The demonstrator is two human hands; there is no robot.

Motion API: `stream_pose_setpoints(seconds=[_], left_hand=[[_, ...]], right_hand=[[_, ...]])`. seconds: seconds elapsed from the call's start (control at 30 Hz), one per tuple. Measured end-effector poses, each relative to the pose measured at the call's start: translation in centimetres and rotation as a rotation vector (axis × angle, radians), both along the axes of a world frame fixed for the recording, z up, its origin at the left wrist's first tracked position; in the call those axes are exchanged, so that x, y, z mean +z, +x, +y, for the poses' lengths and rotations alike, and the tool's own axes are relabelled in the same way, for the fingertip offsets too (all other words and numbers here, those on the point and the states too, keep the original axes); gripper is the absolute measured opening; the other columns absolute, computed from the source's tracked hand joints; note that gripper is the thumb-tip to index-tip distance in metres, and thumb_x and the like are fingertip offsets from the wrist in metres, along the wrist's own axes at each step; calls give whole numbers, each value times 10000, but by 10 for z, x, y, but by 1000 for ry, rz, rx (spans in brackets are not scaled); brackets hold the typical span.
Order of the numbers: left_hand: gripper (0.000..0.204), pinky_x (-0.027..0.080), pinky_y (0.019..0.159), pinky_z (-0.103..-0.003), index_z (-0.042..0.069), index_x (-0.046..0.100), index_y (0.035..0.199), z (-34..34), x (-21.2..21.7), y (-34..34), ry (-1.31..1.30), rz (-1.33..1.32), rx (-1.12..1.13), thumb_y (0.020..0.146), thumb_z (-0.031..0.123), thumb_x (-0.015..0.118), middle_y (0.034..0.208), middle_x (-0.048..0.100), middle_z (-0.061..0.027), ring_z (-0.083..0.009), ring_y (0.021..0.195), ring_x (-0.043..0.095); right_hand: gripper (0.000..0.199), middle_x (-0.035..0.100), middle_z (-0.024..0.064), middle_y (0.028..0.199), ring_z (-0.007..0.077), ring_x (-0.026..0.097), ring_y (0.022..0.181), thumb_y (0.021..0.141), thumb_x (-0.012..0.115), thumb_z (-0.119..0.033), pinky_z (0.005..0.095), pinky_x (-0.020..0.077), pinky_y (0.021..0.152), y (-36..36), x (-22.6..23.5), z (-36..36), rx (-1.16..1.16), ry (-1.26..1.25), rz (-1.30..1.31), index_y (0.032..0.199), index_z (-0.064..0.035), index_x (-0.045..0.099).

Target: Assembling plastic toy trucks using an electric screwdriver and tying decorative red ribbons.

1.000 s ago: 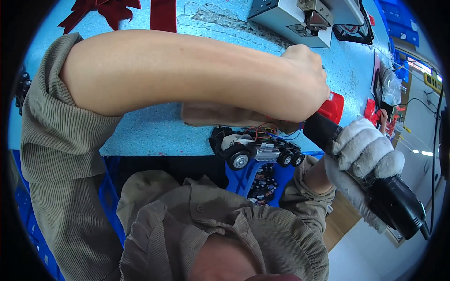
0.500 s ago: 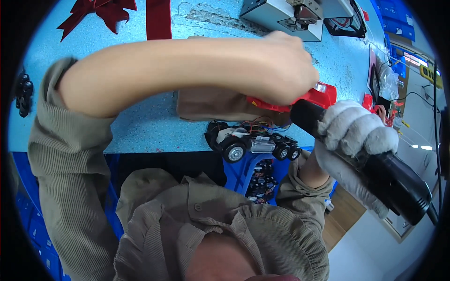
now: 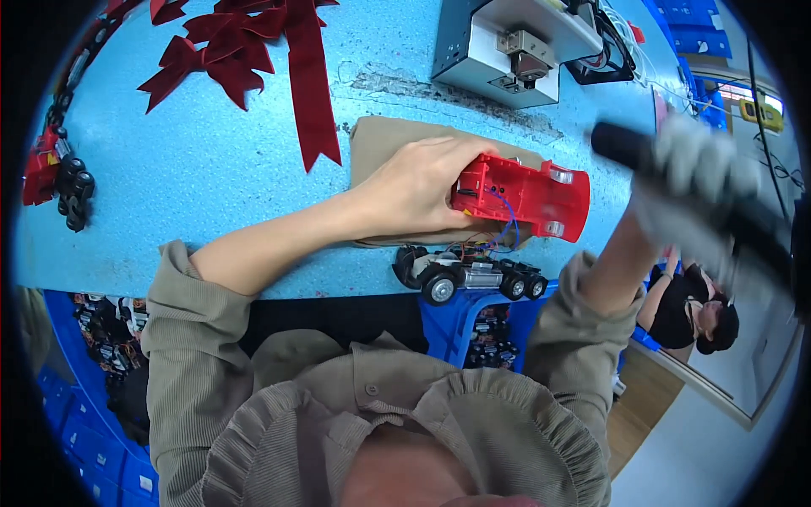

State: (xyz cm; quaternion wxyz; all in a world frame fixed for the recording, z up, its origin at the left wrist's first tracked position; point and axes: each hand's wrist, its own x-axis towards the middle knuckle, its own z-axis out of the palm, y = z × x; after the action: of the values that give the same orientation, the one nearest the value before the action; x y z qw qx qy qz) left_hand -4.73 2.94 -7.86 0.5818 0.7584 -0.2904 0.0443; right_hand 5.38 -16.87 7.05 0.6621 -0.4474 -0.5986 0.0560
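Note:
My bare left hand (image 3: 427,186) grips one end of a red toy truck body shell (image 3: 528,198), whose hollow inside faces up. Its thumb and fingers clasp opposite edges of the shell. A blue wire loops out of the shell toward the black toy truck chassis (image 3: 473,275), which lies close to the table's front edge with thin coloured wires on top. My gloved right hand (image 3: 697,173), blurred, is wrapped round a black, thick-handled corded power tool (image 3: 621,144), perhaps an electric screwdriver, held up right of the shell.
The shell is over a folded brown cloth (image 3: 380,139) on the blue table (image 3: 211,169). Dark red bows (image 3: 228,55) lie far left, a metal-cased machine (image 3: 498,51) stands at the back, and finished-looking red trucks (image 3: 51,169) line the left edge. Another person (image 3: 688,308) is at right.
My left arm has drawn back and no longer crosses over the cloth. The red shell now shows its inside. My right hand has lifted away to the right with the tool.

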Motion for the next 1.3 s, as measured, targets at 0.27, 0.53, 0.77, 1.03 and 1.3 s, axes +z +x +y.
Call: stream_pose_setpoints(seconds=[0.27,0.53,0.77,1.03,1.3], left_hand=[[598,480,794,-365,20,479,1123,2,-5,-1,-29,-12,6,631,194,772,990,591,-152,-317,917,589],[598,481,796,-367,15,476,1122,5,0,-1,-28,-21,3,634,196,771,1001,584,-158,-316,912,587],[601,480,810,-370,13,473,1129,3,-3,3,-36,-18,-7,630,182,763,1010,582,-158,-316,918,587],[602,478,823,-371,13,472,1133,2,-4,1,-26,-34,-11,628,175,758,1028,581,-164,-322,940,586],[609,477,824,-371,10,471,1135,3,-4,0,-34,-21,-16,629,182,763,1033,580,-167,-324,945,585]], right_hand=[[624,494,106,494,191,489,356,762,411,-745,323,465,339,40,-6,72,-709,-89,298,754,-135,544],[884,453,25,589,159,463,449,626,326,-894,307,418,436,-46,13,20,-248,124,361,803,-48,507],[922,478,63,607,192,481,460,611,351,-898,341,427,435,-69,-39,10,-496,178,365,842,-23,524],[961,498,95,618,222,489,463,598,342,-908,374,432,445,-70,-43,8,-444,228,418,869,-6,535],[964,506,102,626,234,501,474,592,362,-906,378,441,447,-74,-42,15,-537,217,421,872,1,529]])
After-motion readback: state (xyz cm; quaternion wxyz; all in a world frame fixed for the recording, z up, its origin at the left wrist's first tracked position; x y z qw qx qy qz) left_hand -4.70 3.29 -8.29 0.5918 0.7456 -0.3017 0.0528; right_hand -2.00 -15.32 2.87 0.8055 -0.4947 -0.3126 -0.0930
